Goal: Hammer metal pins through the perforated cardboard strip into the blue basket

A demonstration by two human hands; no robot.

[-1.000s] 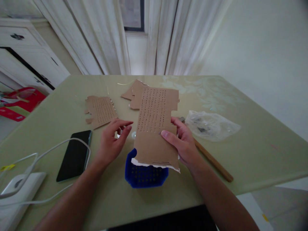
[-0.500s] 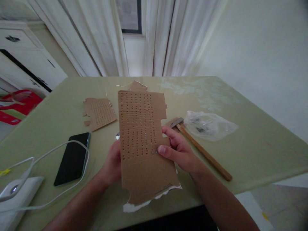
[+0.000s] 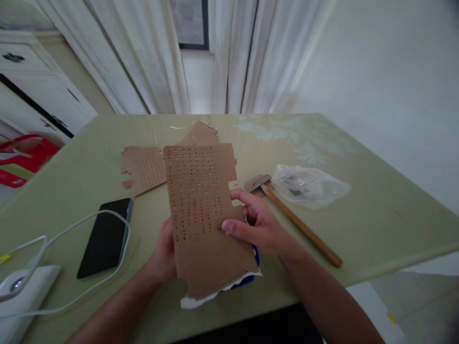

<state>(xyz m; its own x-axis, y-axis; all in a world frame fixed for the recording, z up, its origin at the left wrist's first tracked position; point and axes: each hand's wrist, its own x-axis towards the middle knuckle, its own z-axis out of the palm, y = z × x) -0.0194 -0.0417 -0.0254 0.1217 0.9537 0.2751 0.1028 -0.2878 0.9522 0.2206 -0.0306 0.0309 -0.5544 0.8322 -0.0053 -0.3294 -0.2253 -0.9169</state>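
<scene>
Large cardboard sheet (image 3: 208,263) is showing brown, rows of dark holes, white torn bottom edge. Smaller cardboard piece (image 3: 147,168) is showing brown, dotted rows too. Container (image 3: 246,281) is showing blue. Tabletop (image 3: 380,205) is showing pale green, whitish leaf pattern. Hammer handle (image 3: 304,227) is looking brown, phone (image 3: 102,246) black.

The cardboard (image 3: 204,239) was brown and roughly oblong, with rows of small holes above a plain lower band. Its right edge was notched, its bottom torn; it was held, slightly tilted, over the table (image 3: 366,224).
</scene>
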